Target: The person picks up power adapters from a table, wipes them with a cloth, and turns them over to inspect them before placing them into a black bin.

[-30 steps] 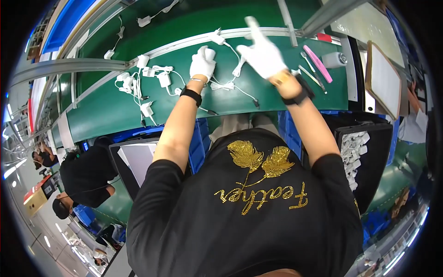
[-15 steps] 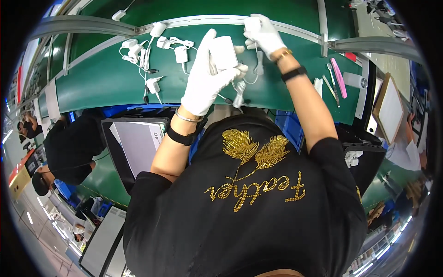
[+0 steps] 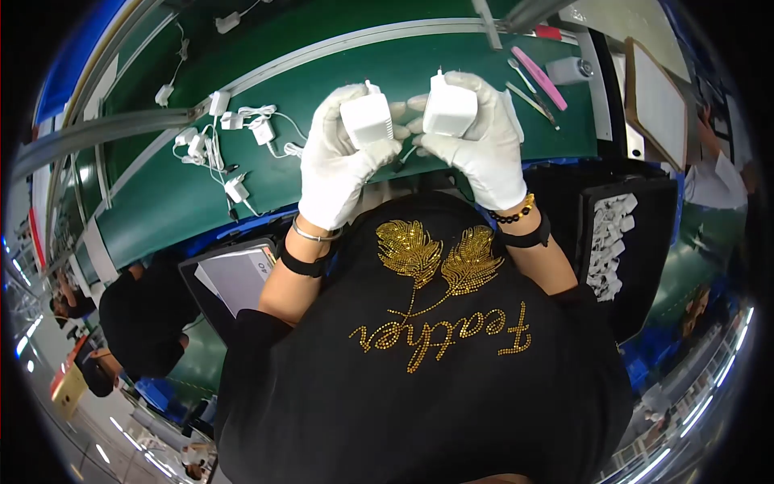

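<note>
Both hands wear white gloves and are held side by side over the near part of the green bench. My left hand (image 3: pixel 329 173) is closed around a white power adapter (image 3: pixel 367 121), its plug end pointing away from me. In my right hand (image 3: pixel 493 161) is a second white power adapter (image 3: pixel 451 110), also with its plug end away. A small gap separates the two adapters, and the fingertips of both hands nearly meet there. Part of a cable shows below the fingers; which adapter it belongs to cannot be made out.
Several white adapters with cables (image 3: pixel 260 129) lie at the left of the bench (image 3: pixel 298 85). A pink tool (image 3: pixel 540 78), tweezers (image 3: pixel 532 105) and a brush lie at the right. A black bin (image 3: pixel 645 234) of white pieces stands right; another holds papers (image 3: pixel 235 278) left. Metal rails cross the far side.
My right hand has come from the far rail toward me with its adapter, now beside the left one. My left hand has moved slightly nearer. The whole view has turned, showing more of the right bin.
</note>
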`<state>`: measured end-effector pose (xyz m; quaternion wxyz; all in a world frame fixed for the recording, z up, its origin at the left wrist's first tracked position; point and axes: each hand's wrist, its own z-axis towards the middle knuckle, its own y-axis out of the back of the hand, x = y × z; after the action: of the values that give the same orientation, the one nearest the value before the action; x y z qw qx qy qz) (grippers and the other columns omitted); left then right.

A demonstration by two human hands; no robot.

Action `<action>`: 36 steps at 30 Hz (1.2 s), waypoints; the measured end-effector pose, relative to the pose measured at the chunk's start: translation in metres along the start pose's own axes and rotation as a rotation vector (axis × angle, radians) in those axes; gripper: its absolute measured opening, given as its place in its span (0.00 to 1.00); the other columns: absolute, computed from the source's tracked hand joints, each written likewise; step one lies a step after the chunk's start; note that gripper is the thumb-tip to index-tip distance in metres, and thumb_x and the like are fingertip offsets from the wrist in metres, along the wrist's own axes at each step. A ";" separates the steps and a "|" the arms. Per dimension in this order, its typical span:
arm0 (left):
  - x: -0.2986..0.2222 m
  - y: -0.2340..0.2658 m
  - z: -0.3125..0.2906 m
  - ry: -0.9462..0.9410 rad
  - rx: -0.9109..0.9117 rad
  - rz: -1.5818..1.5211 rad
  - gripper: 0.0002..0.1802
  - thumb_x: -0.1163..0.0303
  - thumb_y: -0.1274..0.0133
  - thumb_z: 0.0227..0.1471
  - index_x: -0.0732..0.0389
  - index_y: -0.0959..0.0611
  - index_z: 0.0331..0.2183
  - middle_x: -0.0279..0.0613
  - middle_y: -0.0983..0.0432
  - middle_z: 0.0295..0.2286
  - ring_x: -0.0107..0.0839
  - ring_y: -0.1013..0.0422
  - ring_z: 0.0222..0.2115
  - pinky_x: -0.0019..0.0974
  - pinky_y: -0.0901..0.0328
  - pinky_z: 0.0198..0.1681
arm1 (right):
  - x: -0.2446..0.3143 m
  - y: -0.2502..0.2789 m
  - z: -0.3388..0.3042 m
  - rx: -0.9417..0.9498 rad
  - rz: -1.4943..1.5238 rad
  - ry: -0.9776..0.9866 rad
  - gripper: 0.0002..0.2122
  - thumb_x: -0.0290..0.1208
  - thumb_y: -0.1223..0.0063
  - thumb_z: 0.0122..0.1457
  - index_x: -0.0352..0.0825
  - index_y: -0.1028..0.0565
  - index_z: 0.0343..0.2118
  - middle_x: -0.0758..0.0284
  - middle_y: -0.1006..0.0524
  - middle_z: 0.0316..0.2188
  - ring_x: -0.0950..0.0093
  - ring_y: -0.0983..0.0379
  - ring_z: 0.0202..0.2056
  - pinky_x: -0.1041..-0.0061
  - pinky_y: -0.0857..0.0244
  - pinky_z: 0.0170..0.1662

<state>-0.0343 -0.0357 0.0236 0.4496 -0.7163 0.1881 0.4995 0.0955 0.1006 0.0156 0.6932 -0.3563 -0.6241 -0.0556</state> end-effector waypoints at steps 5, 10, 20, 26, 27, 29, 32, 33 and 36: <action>0.006 -0.017 -0.012 -0.013 -0.011 0.026 0.39 0.85 0.38 0.45 0.57 0.36 0.56 0.56 0.26 0.45 0.39 0.23 0.40 0.36 0.26 0.40 | 0.010 0.013 -0.023 0.023 -0.025 0.068 0.30 0.07 0.46 0.50 0.36 0.38 0.55 0.51 0.26 0.48 0.65 0.22 0.42 0.70 0.25 0.44; 0.009 -0.031 -0.020 -0.021 -0.006 -0.017 0.41 0.86 0.38 0.44 0.56 0.38 0.56 0.56 0.26 0.45 0.40 0.23 0.39 0.38 0.26 0.40 | 0.018 0.021 -0.038 0.034 -0.034 0.094 0.29 0.08 0.45 0.51 0.37 0.37 0.55 0.51 0.25 0.47 0.65 0.22 0.43 0.71 0.25 0.44; 0.020 -0.027 -0.013 0.123 0.096 -0.420 0.28 0.63 0.42 0.56 0.55 0.36 0.53 0.45 0.28 0.40 0.37 0.27 0.36 0.35 0.28 0.36 | 0.030 0.014 -0.044 -0.021 -0.082 0.102 0.31 0.09 0.44 0.52 0.35 0.39 0.59 0.54 0.26 0.47 0.71 0.24 0.43 0.74 0.26 0.44; 0.021 -0.024 0.003 0.269 0.219 -0.914 0.25 0.48 0.56 0.63 0.58 0.31 0.50 0.42 0.28 0.40 0.34 0.29 0.41 0.34 0.32 0.42 | 0.036 0.000 -0.035 -0.122 -0.243 0.012 0.34 0.15 0.43 0.53 0.34 0.44 0.63 0.56 0.29 0.49 0.69 0.27 0.47 0.73 0.28 0.47; 0.020 -0.028 0.005 0.253 0.121 -0.890 0.25 0.47 0.58 0.64 0.59 0.30 0.49 0.41 0.28 0.40 0.34 0.29 0.42 0.35 0.32 0.44 | 0.033 -0.005 -0.034 -0.079 -0.513 0.072 0.35 0.17 0.43 0.54 0.34 0.45 0.64 0.56 0.30 0.50 0.67 0.27 0.47 0.72 0.29 0.48; 0.024 -0.034 0.002 0.223 0.070 -0.819 0.26 0.47 0.58 0.64 0.59 0.30 0.50 0.41 0.28 0.41 0.33 0.30 0.43 0.35 0.34 0.47 | 0.025 -0.013 -0.031 0.006 -1.052 0.203 0.37 0.22 0.43 0.55 0.34 0.49 0.66 0.56 0.31 0.50 0.64 0.28 0.48 0.71 0.32 0.50; 0.031 -0.037 0.012 0.145 -0.020 -0.677 0.26 0.48 0.59 0.65 0.60 0.31 0.52 0.41 0.28 0.43 0.32 0.31 0.45 0.37 0.36 0.52 | 0.002 -0.024 -0.020 -0.048 -1.062 0.146 0.38 0.27 0.43 0.56 0.35 0.51 0.67 0.55 0.30 0.49 0.60 0.28 0.48 0.70 0.34 0.53; 0.033 -0.041 0.012 0.116 -0.060 -0.570 0.26 0.49 0.59 0.65 0.60 0.31 0.53 0.42 0.28 0.44 0.32 0.31 0.45 0.37 0.37 0.53 | -0.005 -0.027 -0.015 -0.073 -1.065 0.101 0.38 0.30 0.43 0.56 0.35 0.52 0.67 0.55 0.30 0.48 0.58 0.28 0.48 0.69 0.36 0.54; 0.032 -0.034 0.024 0.045 -0.143 -0.361 0.27 0.51 0.59 0.65 0.61 0.33 0.56 0.43 0.29 0.47 0.32 0.31 0.46 0.37 0.38 0.55 | -0.021 -0.022 0.003 -0.136 -0.853 0.109 0.35 0.36 0.45 0.60 0.37 0.49 0.66 0.53 0.29 0.47 0.58 0.26 0.46 0.66 0.32 0.50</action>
<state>-0.0091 0.0077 0.0083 0.4756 -0.7794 0.0308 0.4067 0.0766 0.0784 0.0058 0.6151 -0.1081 -0.6728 -0.3965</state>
